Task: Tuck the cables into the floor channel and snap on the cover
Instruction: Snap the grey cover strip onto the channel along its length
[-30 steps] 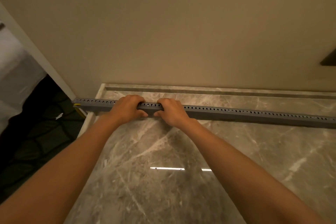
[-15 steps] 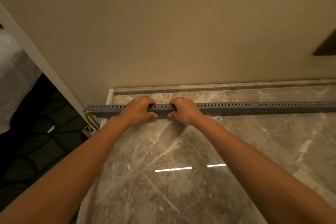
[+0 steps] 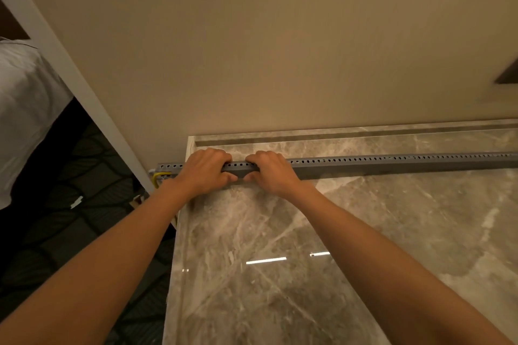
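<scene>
A long grey floor channel (image 3: 392, 165) with a row of small holes along its top lies across the marble floor, parallel to the wall. My left hand (image 3: 203, 172) and my right hand (image 3: 273, 173) grip it side by side near its left end, fingers curled over the top and thumbs on the front face. A yellow cable (image 3: 157, 178) loops out of the channel's left end. Whether the cover sits on the channel I cannot tell; the cables inside are hidden.
The beige wall (image 3: 280, 50) rises just behind the channel. The marble floor (image 3: 308, 260) ends at a step on the left, beside dark patterned carpet (image 3: 70, 218). A white door frame (image 3: 73, 73) slants down at left, with white bedding (image 3: 25, 109) beyond it.
The view has swung left, so the channel's left end and the yellow cable now show more. Both hands keep their grip at the same spot on the channel.
</scene>
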`<act>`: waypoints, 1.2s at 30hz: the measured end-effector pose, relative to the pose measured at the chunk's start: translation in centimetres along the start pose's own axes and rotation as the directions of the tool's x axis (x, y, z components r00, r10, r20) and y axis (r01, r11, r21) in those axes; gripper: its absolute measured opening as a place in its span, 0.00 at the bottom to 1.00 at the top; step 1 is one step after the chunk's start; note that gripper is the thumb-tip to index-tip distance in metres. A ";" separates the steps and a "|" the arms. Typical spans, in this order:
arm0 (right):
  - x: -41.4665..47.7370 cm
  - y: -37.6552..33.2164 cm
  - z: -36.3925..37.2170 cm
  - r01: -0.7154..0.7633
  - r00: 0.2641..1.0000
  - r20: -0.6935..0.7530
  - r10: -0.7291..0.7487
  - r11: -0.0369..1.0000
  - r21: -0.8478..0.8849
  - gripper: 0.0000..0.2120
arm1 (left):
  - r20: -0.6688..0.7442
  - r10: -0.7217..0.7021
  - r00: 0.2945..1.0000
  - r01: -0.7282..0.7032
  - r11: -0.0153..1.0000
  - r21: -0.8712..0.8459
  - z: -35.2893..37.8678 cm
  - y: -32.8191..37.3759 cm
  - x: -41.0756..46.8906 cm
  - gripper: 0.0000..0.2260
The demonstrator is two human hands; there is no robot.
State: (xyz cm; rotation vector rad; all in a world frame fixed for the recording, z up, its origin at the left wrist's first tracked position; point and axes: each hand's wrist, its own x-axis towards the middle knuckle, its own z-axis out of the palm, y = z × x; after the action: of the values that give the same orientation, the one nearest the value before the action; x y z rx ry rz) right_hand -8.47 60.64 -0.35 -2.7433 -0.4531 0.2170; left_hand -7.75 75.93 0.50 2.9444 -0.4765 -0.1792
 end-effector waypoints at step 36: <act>2.4 -5.6 1.7 0.022 0.999 0.041 -0.024 0.998 0.063 0.15 | 0.018 -0.191 0.981 0.176 0.861 -0.476 -0.7 -10.6 -4.7 0.14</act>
State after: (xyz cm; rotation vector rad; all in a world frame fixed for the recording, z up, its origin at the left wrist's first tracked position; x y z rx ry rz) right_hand -8.18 66.94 -0.07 -2.6754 -0.4807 0.2786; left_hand -8.88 87.48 -0.20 2.4935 -0.1163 -0.2358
